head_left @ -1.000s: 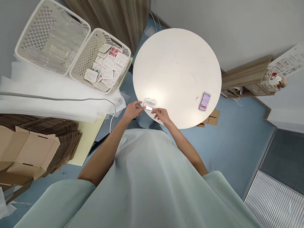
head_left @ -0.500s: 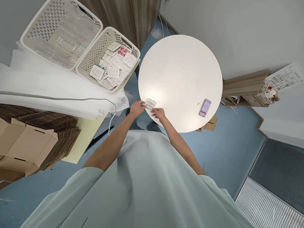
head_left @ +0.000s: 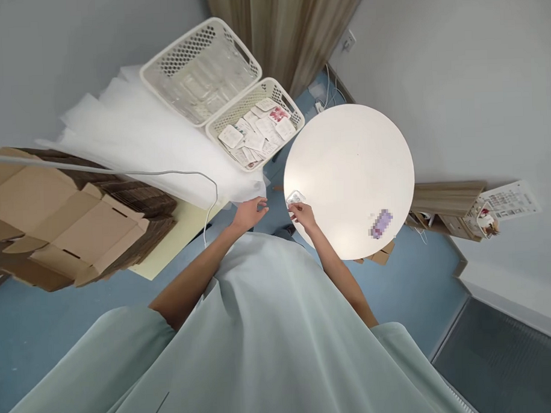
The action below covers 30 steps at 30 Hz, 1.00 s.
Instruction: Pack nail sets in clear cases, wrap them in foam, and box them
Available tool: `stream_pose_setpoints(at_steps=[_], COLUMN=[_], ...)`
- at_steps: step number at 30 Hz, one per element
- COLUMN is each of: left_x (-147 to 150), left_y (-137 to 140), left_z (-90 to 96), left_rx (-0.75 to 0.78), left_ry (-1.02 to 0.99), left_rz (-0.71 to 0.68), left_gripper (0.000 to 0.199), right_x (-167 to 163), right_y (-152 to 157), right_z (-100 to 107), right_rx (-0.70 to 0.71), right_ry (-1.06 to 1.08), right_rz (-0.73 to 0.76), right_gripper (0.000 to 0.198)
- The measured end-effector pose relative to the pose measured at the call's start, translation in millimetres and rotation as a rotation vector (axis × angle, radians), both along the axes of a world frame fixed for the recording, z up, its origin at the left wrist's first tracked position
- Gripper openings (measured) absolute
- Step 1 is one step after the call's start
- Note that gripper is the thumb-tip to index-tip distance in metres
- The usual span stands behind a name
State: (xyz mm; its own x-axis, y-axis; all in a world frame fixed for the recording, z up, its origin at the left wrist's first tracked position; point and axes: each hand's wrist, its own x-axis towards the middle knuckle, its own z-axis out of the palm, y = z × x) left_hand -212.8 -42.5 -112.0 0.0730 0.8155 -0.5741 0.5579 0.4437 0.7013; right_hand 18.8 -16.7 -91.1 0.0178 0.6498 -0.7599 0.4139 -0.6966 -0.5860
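Observation:
At the near left rim of the round white table (head_left: 350, 168) sits a small whitish pack (head_left: 295, 197) with rounded corners and clear, bubble-like shapes. Fingers of my right hand (head_left: 304, 216) pinch its near edge. My left hand (head_left: 251, 213) is off the table, to the left of the pack. Its thumb and fingers are apart with nothing between them. A white basket (head_left: 218, 121) farther left holds many white printed cards or packs (head_left: 255, 132), some showing red or green.
Another white basket (head_left: 147, 78) holds clear plastic pieces. White sheets (head_left: 132, 127) lie under a grey cable (head_left: 166, 172). Flattened cardboard boxes (head_left: 77, 225) are stacked at left. A blurred purple item (head_left: 381, 224) lies on the table's right; a wooden shelf (head_left: 451, 197) stands beyond.
My left hand has let go of the pack and moved away from it to the left, fingers parted. My right hand stays at the pack. The whole view has shifted.

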Motion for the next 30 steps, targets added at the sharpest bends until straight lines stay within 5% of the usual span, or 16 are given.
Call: stream_pose_setpoints(at_steps=[5, 12, 18, 25, 30], left_x=[-48.5, -104.4, -132.0, -141.5, -141.7], left_y=[-17.9, -24.2, -28.3, -38.5, -37.1], left_z=[8.6, 25.9, 38.2, 47.1, 45.8], left_rx=[-0.035, 0.008, 0.062, 0.061, 0.056], left_ry=[0.002, 0.007, -0.024, -0.099, -0.139], left_rz=[0.140, 0.323, 0.449, 0.537, 0.537], left_gripper=[0.035, 0.037, 0.034, 0.034, 0.034], right_x=[-64.7, -169.8, -251.3, -270.9, -266.1], right_y=[15.0, 46.9, 76.5, 82.8, 77.2], right_z=[-4.6, 10.5, 4.8, -22.2, -22.8], right_rx=[0.027, 0.338, 0.420, 0.370, 0.408], right_ry=[-0.034, -0.224, -0.441, -0.680, -0.693], right_rz=[0.210, 0.676, 0.991, 1.187, 1.200], right_gripper=[0.020, 0.031, 0.049, 0.027, 0.032])
